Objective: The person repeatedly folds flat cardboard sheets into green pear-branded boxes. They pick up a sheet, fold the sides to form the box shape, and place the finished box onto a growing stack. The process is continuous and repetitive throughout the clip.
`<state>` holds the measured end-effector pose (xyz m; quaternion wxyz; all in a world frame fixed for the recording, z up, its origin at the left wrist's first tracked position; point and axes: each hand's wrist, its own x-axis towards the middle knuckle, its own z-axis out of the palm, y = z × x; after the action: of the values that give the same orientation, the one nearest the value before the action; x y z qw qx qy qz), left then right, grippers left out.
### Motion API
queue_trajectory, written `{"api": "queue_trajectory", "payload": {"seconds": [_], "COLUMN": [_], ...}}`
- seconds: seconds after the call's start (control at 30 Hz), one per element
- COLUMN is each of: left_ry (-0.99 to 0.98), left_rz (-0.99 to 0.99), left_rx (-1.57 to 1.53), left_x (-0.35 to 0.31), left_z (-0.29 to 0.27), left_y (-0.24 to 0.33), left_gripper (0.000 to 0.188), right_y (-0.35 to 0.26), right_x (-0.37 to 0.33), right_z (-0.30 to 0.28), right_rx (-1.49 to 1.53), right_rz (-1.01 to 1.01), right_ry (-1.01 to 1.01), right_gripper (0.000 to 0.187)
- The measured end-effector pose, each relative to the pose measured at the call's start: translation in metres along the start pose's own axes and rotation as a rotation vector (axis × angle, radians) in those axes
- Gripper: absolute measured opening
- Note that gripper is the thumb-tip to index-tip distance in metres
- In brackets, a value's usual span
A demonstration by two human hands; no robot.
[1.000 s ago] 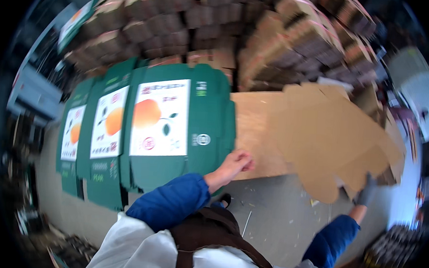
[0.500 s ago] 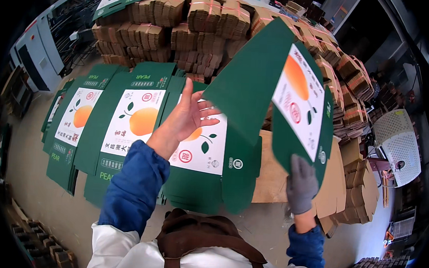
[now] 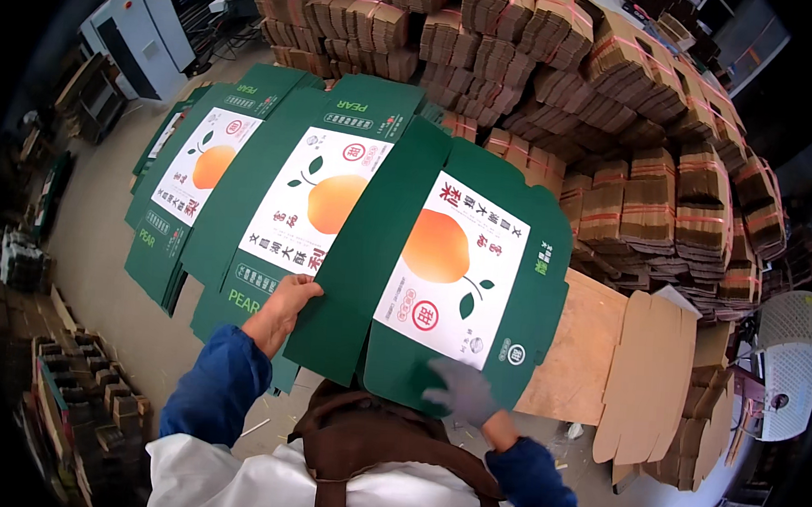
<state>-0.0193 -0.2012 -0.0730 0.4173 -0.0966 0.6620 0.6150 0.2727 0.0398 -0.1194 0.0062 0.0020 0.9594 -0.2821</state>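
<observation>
A flat green cardboard box blank [image 3: 543, 206], printed with a white panel and a yellow-orange pear, lies in front of me with its left flap creased up a little. My left hand [image 3: 277, 309] pinches the lower left edge of that flap between thumb and curled fingers. My right hand [image 3: 461, 390], in a grey glove, is over the near edge of the blank, its fingers apart and smeared by motion. Whether the glove touches the card I cannot tell. To the left lie more printed blanks [image 3: 284, 190] in overlapping stacks.
Tied bundles of brown cardboard [image 3: 656, 199] are piled high at the back and right. Right of the blank are a wooden board [image 3: 572, 352] and plain brown sheets [image 3: 645, 380]. A white perforated chair [image 3: 789, 370] stands far right, a grey cabinet [image 3: 145, 33] far left.
The raised, tilted box blank has come down flat onto the stack. My right hand has let go of it and moved left; my left hand has lowered to its left edge. The view has shifted.
</observation>
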Motion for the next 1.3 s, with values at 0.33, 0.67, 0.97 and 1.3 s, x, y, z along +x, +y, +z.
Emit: {"api": "queue_trajectory", "payload": {"seconds": [0.33, 0.67, 0.97, 1.3], "left_ry": [-0.116, -0.143, -0.186, 0.139], "left_rz": [0.083, -0.059, -0.002, 0.058], "left_rx": [-0.045, -0.286, -0.362, -0.116], "left_x": [-0.079, -0.048, -0.010, 0.046], "left_z": [0.019, 0.023, 0.007, -0.001], "left_y": [-0.015, -0.032, -0.040, -0.092], "left_gripper": [0.020, 0.021, 0.019, 0.010], "right_y": [0.190, 0.266, 0.267, 0.241], "right_x": [0.368, 0.423, 0.445, 0.497], "right_z": [-0.106, -0.087, -0.096, -0.121], "right_rx": [-0.653, 0.390, 0.033, 0.015], "right_rz": [0.184, 0.518, 0.532, 0.423], "right_ry": [0.178, -0.045, 0.063, 0.223], "right_gripper": [0.037, 0.076, 0.072, 0.058]}}
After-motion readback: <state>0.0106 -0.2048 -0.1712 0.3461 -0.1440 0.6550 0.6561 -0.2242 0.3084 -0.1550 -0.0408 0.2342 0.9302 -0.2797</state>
